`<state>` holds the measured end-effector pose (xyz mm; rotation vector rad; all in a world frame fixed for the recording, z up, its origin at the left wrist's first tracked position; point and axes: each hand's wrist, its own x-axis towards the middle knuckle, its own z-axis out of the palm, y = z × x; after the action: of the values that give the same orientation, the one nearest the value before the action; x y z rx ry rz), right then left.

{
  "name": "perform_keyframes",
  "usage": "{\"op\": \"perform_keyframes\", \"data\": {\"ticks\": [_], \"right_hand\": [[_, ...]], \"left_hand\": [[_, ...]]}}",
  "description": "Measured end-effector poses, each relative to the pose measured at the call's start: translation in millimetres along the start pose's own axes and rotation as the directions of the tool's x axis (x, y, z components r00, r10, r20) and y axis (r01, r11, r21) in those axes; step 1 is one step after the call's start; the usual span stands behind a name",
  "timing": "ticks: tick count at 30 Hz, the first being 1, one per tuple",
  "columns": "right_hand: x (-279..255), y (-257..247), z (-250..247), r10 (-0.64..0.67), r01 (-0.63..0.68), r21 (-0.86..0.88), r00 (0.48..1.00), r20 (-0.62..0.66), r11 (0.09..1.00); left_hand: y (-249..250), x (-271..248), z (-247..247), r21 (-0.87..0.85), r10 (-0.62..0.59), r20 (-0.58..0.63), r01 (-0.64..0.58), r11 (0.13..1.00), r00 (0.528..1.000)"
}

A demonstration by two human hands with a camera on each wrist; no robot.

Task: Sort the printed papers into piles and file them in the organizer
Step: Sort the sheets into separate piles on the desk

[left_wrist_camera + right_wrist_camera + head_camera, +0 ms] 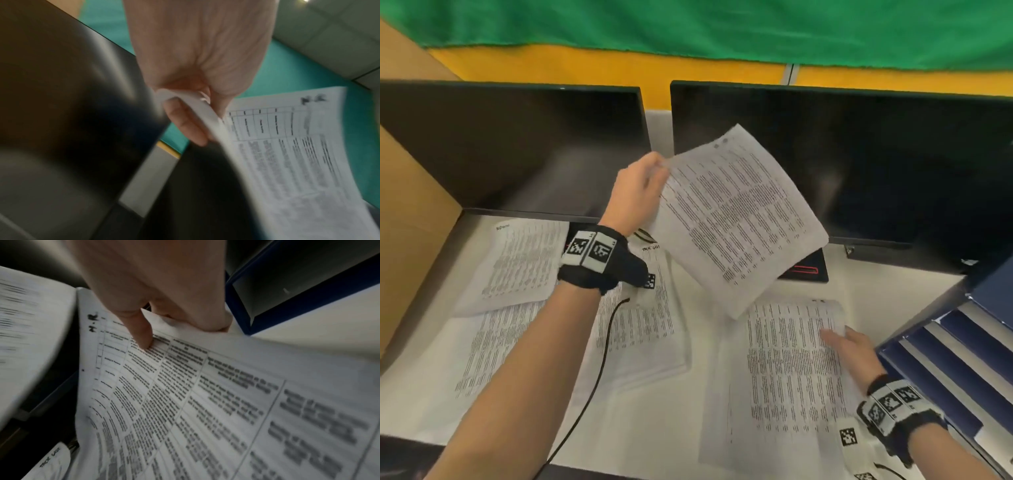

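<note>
My left hand point(659, 168) is raised in front of the monitors and pinches the top corner of a printed sheet point(736, 219), which hangs tilted in the air. The left wrist view shows that left hand point(185, 113) with thumb and finger closed on the curled edge of the sheet point(287, 154). Low on the right, my right hand point(849, 342) grips the far right edge of a printed pile point(791, 370) on the desk. In the right wrist view its thumb point(141, 335) presses on top of the pile point(205, 394), with the fingers tucked under the edge. The blue tiered organizer point(945, 359) stands just right of that hand.
More printed piles lie on the desk: far left point(524, 260), near left point(482, 342) and middle point(640, 322). Two dark monitors point(517, 147) point(859, 164) close off the back. A cardboard wall point(410, 222) stands at the left. A black cable point(599, 359) trails from my left wrist.
</note>
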<state>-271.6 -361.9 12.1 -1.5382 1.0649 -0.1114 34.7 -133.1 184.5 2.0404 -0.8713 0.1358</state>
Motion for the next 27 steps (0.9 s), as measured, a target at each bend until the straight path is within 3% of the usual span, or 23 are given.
{"op": "perform_keyframes", "data": {"ticks": [3,7,12,14,17,22,27], "right_hand": [[5,-2,-5,0.022,-0.023,0.047,1.000,0.004,0.999],[11,-17,-4,0.008,-0.019,0.141,0.997,0.075,0.990],[-3,-61,10,-0.146,0.116,0.155,0.970,0.196,0.981],[-4,-62,15,-0.166,0.144,0.118,0.964,0.207,0.983],[-9,-56,20,-0.207,0.189,0.108,0.961,0.183,0.976],[-3,-43,27,-0.280,0.282,0.022,0.958,-0.058,0.959],[-3,-42,28,-0.327,0.328,-0.009,0.942,-0.080,0.945]], "left_hand": [[-10,-4,-3,0.020,-0.042,0.173,0.039,0.999,0.984],[-7,-29,40,0.121,-0.005,0.483,-0.061,0.991,0.876],[-6,-61,102,0.122,0.011,0.647,-0.117,0.986,0.763],[-6,-65,112,0.134,0.009,0.671,-0.134,0.982,0.741],[-8,-67,115,0.149,-0.046,0.659,-0.070,0.986,0.751],[-20,-70,114,0.141,-0.109,0.654,0.021,0.990,0.749],[-29,-72,110,0.125,-0.124,0.678,0.052,0.991,0.725]]}}
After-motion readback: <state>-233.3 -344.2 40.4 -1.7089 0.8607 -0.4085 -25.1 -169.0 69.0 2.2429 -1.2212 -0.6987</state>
